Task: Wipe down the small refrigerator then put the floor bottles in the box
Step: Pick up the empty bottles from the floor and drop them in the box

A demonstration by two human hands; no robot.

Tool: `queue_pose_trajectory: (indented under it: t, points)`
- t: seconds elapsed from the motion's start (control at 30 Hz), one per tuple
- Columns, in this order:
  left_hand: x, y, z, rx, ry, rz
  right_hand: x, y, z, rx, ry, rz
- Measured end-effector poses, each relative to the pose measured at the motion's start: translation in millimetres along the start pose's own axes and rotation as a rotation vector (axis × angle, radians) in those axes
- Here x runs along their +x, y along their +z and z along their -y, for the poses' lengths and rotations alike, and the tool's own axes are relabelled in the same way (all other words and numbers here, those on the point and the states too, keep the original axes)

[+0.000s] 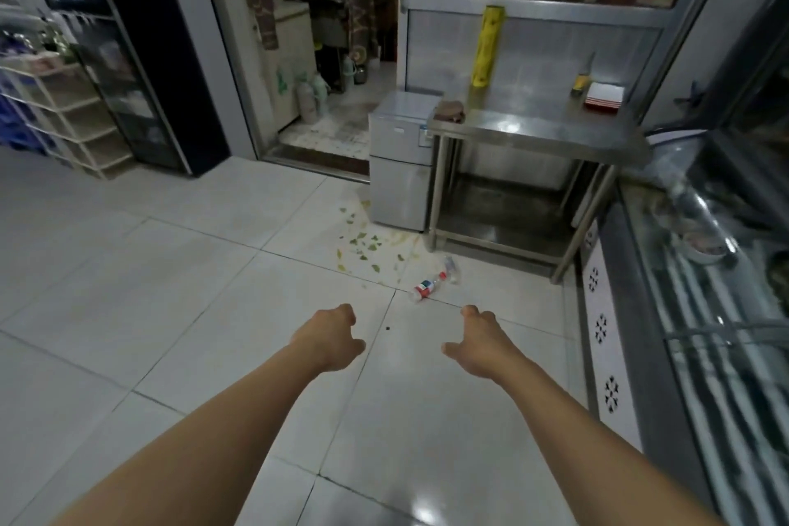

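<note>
My left hand [331,340] and right hand [482,344] hang loosely curled, holding nothing. Beyond them, two bottles [435,280] lie on the floor; label text unreadable. Farther back stands the small refrigerator [399,167], brown cloth [449,111] on top.

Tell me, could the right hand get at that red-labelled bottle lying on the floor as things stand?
Probably yes. The right hand is empty with loosely curled fingers, and only bare floor tile lies between it and the red-labelled bottle. Nothing blocks the way, though the person would likely need to step closer and bend down.
</note>
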State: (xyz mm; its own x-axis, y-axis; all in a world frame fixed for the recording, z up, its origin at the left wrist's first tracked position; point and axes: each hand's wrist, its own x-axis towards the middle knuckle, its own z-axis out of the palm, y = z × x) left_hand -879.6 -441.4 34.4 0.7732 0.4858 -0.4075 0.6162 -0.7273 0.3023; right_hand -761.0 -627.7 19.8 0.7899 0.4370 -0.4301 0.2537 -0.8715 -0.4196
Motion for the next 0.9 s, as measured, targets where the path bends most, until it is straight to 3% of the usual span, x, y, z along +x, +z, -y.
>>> queue_pose_trajectory:
  t: [0.33, 0.6, 0.9]
  points:
    - [226.8, -48.9, -38.5, -0.007, 0.076, 0.109, 188.2, -56.8, 27.9, -0.007, 0.113, 0.034]
    - [365.3, -63.7, -82.9, 0.009, 0.1, 0.188, 311.3, -106.5, 12.2, 0.04, 0.211, 0.045]
    - [523.2, -71.2, -133.7, 0.002, 0.004, 0.164, 494.6, -143.8, -6.8, 0.051, 0.185, 0.139]
